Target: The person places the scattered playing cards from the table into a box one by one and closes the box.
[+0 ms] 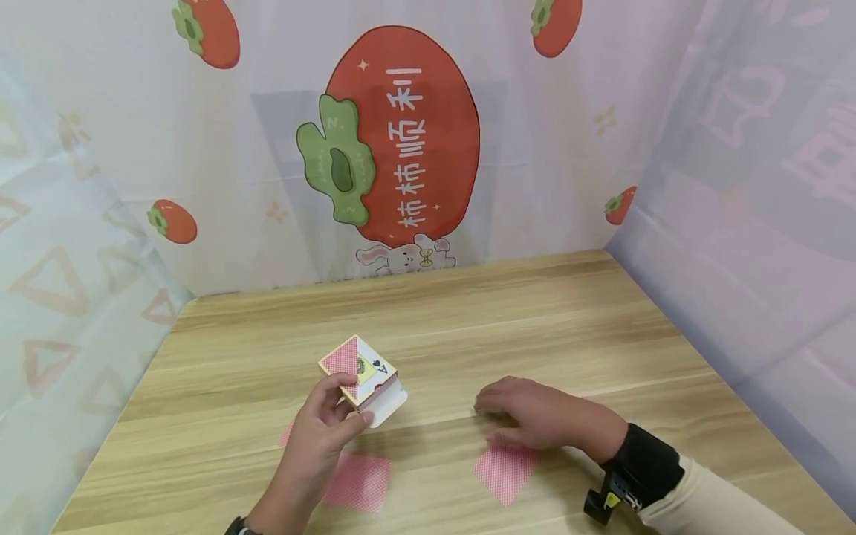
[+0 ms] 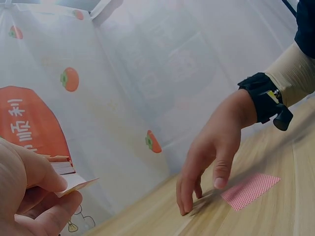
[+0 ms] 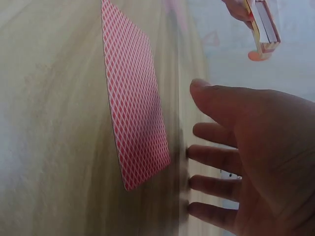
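My left hand (image 1: 314, 431) holds up a playing card box (image 1: 366, 365) with an ace of spades and a red pattern on its face. The box's white end flap (image 1: 389, 405) hangs open, and card edges show inside it in the left wrist view. My right hand (image 1: 545, 416) is low over the table, fingers loosely bent downward, nothing held. Just on the near side of that hand lies a face-down red-backed playing card (image 1: 504, 475). The right wrist view shows this card (image 3: 135, 108) beside the spread, relaxed fingers (image 3: 216, 182).
Another red-backed card (image 1: 359, 484) lies on the wooden table (image 1: 428, 319) near my left forearm. A pink-red corner (image 1: 286, 433) peeks out left of the left hand. Persimmon-printed curtains (image 1: 548, 148) stand at the back and both sides.
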Action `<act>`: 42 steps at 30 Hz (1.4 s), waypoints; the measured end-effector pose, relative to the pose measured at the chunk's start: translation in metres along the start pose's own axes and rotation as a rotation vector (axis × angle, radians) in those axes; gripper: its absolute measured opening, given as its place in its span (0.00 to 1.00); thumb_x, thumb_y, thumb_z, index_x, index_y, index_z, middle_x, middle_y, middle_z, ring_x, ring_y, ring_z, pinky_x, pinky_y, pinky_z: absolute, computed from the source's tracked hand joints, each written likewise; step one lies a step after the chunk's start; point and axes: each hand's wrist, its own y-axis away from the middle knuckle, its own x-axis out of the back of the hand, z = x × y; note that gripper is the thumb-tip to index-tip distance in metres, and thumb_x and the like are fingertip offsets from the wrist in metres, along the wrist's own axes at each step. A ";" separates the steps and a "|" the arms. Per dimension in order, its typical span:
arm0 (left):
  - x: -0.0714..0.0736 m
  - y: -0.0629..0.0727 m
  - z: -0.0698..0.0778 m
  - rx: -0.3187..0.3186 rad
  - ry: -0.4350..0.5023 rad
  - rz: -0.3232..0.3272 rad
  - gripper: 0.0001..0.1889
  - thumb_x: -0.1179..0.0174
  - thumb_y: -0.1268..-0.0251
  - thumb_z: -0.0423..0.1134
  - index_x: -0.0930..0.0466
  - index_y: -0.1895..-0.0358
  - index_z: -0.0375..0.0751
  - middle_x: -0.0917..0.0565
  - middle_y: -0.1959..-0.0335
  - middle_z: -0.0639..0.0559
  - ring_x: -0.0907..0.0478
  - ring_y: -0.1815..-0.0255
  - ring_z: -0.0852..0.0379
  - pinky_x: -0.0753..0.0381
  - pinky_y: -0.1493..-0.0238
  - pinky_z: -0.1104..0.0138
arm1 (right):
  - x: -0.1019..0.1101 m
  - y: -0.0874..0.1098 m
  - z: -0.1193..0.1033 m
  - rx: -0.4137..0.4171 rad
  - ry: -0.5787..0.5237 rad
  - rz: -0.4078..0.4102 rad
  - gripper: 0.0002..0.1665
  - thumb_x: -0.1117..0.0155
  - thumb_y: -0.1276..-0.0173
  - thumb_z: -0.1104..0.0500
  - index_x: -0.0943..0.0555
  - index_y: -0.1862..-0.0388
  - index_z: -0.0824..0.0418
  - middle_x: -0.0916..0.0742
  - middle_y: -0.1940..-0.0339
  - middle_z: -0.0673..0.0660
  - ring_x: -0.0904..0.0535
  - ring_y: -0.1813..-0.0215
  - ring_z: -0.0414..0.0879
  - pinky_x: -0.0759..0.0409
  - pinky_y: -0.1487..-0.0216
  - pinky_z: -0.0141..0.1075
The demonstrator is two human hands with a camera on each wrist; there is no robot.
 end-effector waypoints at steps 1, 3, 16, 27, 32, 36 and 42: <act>0.000 0.000 0.000 0.001 -0.001 -0.001 0.30 0.37 0.44 0.20 0.35 0.37 0.36 0.30 0.38 0.43 0.25 0.44 0.48 0.18 0.51 0.67 | 0.000 0.001 -0.002 0.001 0.022 -0.008 0.30 0.38 0.27 0.40 0.23 0.33 0.52 0.22 0.32 0.49 0.28 0.30 0.48 0.28 0.30 0.48; 0.000 0.000 0.000 0.007 -0.002 -0.002 0.30 0.36 0.44 0.20 0.35 0.37 0.36 0.30 0.38 0.43 0.25 0.44 0.48 0.18 0.51 0.67 | -0.001 0.004 -0.008 0.000 0.055 -0.032 0.31 0.37 0.28 0.39 0.23 0.32 0.52 0.23 0.30 0.51 0.29 0.30 0.49 0.29 0.30 0.50; 0.001 0.000 0.002 0.043 -0.014 -0.028 0.32 0.36 0.42 0.22 0.37 0.35 0.37 0.33 0.36 0.44 0.27 0.39 0.47 0.18 0.48 0.67 | 0.002 0.032 -0.035 0.054 0.105 -0.151 0.43 0.16 0.51 0.48 0.23 0.35 0.41 0.25 0.35 0.43 0.28 0.36 0.42 0.24 0.38 0.43; 0.003 0.001 0.000 0.049 -0.018 -0.030 0.31 0.36 0.41 0.23 0.37 0.35 0.38 0.33 0.35 0.44 0.27 0.39 0.48 0.19 0.47 0.67 | 0.000 0.047 -0.047 0.032 0.181 -0.135 0.36 0.24 0.47 0.58 0.23 0.38 0.42 0.23 0.50 0.41 0.30 0.50 0.37 0.24 0.48 0.37; 0.003 0.000 0.000 0.053 -0.011 -0.038 0.31 0.36 0.40 0.23 0.38 0.35 0.38 0.34 0.34 0.44 0.29 0.37 0.47 0.19 0.46 0.67 | -0.003 0.050 -0.047 0.045 0.203 -0.112 0.38 0.22 0.51 0.58 0.23 0.39 0.45 0.24 0.55 0.42 0.32 0.54 0.36 0.25 0.51 0.33; 0.003 0.000 -0.001 0.048 -0.009 -0.033 0.31 0.36 0.41 0.22 0.38 0.35 0.37 0.33 0.34 0.44 0.28 0.38 0.48 0.18 0.47 0.67 | -0.004 0.052 -0.046 0.044 0.210 -0.098 0.40 0.22 0.54 0.58 0.24 0.38 0.45 0.25 0.55 0.42 0.32 0.54 0.36 0.26 0.51 0.34; 0.003 0.000 -0.001 0.027 -0.013 -0.030 0.31 0.36 0.41 0.22 0.37 0.36 0.37 0.32 0.35 0.44 0.26 0.39 0.49 0.18 0.48 0.67 | -0.004 0.055 -0.044 0.068 0.189 -0.042 0.40 0.21 0.57 0.56 0.24 0.41 0.44 0.27 0.57 0.40 0.32 0.56 0.34 0.27 0.54 0.35</act>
